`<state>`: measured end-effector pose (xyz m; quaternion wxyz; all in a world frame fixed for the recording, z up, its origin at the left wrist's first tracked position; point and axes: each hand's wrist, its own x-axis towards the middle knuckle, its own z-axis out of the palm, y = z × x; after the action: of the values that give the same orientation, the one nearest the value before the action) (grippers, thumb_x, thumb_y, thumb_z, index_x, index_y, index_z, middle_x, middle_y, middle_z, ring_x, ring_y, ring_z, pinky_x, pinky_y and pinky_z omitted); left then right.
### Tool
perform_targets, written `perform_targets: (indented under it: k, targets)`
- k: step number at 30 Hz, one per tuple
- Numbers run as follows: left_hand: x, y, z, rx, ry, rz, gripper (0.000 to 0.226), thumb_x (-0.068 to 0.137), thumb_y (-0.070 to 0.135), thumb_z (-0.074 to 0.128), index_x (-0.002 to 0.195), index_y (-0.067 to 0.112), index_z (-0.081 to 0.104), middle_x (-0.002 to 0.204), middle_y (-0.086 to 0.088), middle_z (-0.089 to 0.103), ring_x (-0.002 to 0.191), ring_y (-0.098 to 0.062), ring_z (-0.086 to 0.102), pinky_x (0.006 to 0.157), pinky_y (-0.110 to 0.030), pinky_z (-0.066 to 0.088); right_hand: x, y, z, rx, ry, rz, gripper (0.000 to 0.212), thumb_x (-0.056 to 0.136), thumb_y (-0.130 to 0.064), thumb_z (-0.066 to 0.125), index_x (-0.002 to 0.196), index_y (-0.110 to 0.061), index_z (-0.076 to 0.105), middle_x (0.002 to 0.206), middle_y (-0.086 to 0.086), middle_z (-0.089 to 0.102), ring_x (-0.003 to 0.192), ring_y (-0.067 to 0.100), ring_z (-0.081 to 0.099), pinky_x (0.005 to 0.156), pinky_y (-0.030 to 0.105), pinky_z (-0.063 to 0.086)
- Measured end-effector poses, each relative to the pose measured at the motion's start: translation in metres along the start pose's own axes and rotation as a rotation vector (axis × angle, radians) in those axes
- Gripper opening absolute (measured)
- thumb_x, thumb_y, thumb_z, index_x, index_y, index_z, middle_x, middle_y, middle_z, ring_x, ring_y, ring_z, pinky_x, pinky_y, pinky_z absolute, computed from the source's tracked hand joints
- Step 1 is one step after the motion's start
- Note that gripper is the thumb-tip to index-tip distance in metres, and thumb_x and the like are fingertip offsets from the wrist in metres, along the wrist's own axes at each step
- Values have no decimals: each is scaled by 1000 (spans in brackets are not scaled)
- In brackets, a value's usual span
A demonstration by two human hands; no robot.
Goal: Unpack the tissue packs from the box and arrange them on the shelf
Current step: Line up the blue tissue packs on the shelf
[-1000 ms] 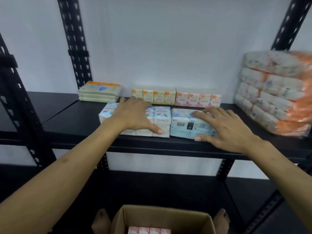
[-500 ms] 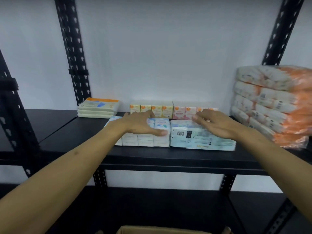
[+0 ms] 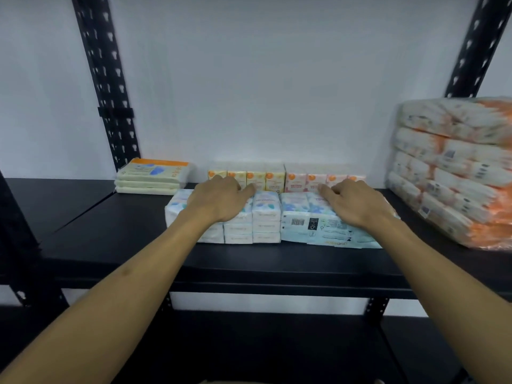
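Observation:
Two blue-and-white tissue bundles lie side by side on the black shelf. My left hand rests flat on top of the left bundle, fingers reaching over its far edge. My right hand lies on the right bundle, whose barcode faces me. Behind them, against the wall, stand a row of yellow tissue packs and a row of pink tissue packs. The box is out of view.
A stack of cream tissue packs with an orange stripe sits at the back left. A tall wrapped orange-and-white bundle fills the shelf's right end. Black perforated uprights flank the shelf; a lower shelf lies below.
Both hands have pushed the two blue bundles back toward the wall rows. My view has risen, so the cardboard box below has dropped out of sight.

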<state>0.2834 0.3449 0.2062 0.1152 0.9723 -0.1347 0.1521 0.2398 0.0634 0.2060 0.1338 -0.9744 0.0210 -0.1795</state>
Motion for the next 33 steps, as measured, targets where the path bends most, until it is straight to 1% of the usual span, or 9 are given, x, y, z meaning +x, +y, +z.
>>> perform_targets:
  k: [3, 5, 9, 12, 16, 22, 28, 31, 33]
  targets:
    - [-2, 3, 4, 66, 161, 31, 70, 103, 63, 23, 88, 16, 72, 96, -7, 74, 89, -29, 67, 79, -39, 47, -2, 0, 4, -74, 145, -48, 61, 104, -54, 27, 61, -16, 47, 54, 0, 56, 56, 18, 51, 76, 39, 44]
    - [-4, 4, 7, 110, 267, 60, 71, 105, 61, 21, 93, 15, 73, 91, -5, 74, 89, -28, 67, 86, -40, 42, -4, 2, 14, -134, 254, -86, 57, 106, -48, 26, 63, -17, 47, 58, -5, 51, 60, 22, 49, 87, 43, 39]
    - [-15, 7, 16, 115, 382, 67, 64, 107, 57, 21, 86, 17, 67, 83, 0, 69, 85, -24, 62, 93, -42, 37, -12, 11, 33, -241, 575, -161, 47, 109, -35, 33, 69, -15, 50, 66, 1, 55, 72, 32, 55, 74, 42, 31]
    - [-25, 5, 25, 141, 492, 99, 58, 107, 53, 27, 89, 15, 67, 82, -1, 66, 82, -25, 59, 85, -40, 36, -21, 17, 43, -239, 624, -201, 40, 108, -35, 33, 79, -15, 51, 75, 2, 56, 76, 30, 54, 74, 41, 30]
    - [-42, 2, 39, 57, 503, 119, 49, 107, 54, 35, 102, 15, 63, 98, 0, 61, 90, -21, 53, 86, -36, 37, -35, 17, 50, -93, 579, -165, 36, 105, -43, 35, 89, -15, 52, 90, 1, 54, 84, 23, 48, 81, 43, 34]
    - [-66, 5, 33, 18, 273, 109, 59, 103, 62, 22, 131, 17, 49, 130, 0, 51, 115, -19, 44, 104, -35, 29, -57, 15, 41, -52, 488, -150, 34, 97, -50, 40, 94, -20, 55, 97, -6, 53, 90, 18, 47, 82, 37, 28]
    - [-31, 6, -30, -58, -6, 112, 51, 103, 62, 28, 105, 21, 59, 108, 2, 51, 104, -22, 54, 85, -37, 37, -23, 0, -6, -74, 232, -105, 38, 98, -39, 48, 67, -18, 43, 75, -2, 50, 78, 24, 48, 78, 39, 39]
    - [-8, 1, -25, -39, 16, 42, 52, 104, 61, 29, 118, 23, 61, 129, -5, 49, 122, -27, 49, 98, -42, 38, 3, -5, -15, -95, 140, -77, 40, 101, -40, 44, 67, -19, 42, 73, -2, 50, 77, 25, 48, 79, 39, 37]
    - [1, -1, -14, 56, -148, -13, 71, 97, 75, 19, 137, 30, 57, 149, -5, 49, 139, -31, 41, 111, -52, 30, 15, -4, -7, -60, -14, -48, 41, 102, -52, 38, 77, -22, 50, 85, 0, 61, 82, 24, 55, 83, 40, 41]
